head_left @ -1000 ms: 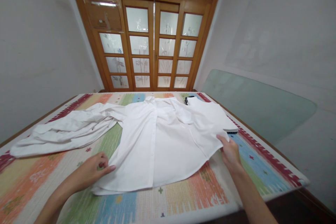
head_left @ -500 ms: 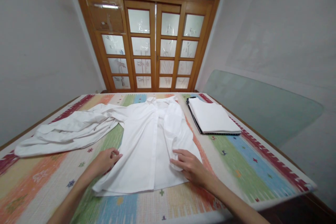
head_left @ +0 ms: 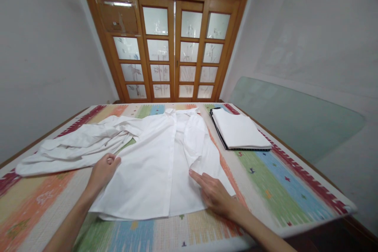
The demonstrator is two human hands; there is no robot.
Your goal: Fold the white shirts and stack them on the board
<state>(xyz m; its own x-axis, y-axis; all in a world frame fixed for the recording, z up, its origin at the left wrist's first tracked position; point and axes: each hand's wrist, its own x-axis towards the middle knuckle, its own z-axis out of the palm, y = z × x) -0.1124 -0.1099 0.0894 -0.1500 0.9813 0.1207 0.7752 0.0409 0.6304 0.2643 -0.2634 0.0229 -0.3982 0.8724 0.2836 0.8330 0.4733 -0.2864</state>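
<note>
A white long-sleeved shirt (head_left: 147, 177) lies spread out before me, collar at the far end and hem toward me. My left hand (head_left: 104, 169) is closed in a pinch on the shirt's left side edge. The left sleeve (head_left: 71, 145) stretches out to the left in loose wrinkles. Folded inward over the front is the right sleeve (head_left: 195, 138). My right hand (head_left: 214, 191) rests on the lower right of the shirt, index finger stretched out beside that sleeve's end, the other fingers partly hidden.
A stack of folded clothes (head_left: 240, 130), white on top with dark cloth beneath, sits at the right. The bed-like surface has a colourful striped cover (head_left: 265, 183). A pale green panel (head_left: 295, 114) is along the right wall; wooden glazed doors (head_left: 175, 51) stand beyond.
My left hand has moved left and slightly away from me, drawing the shirt's left side out flatter. My right hand has let go of the sleeve's end and shifted slightly.
</note>
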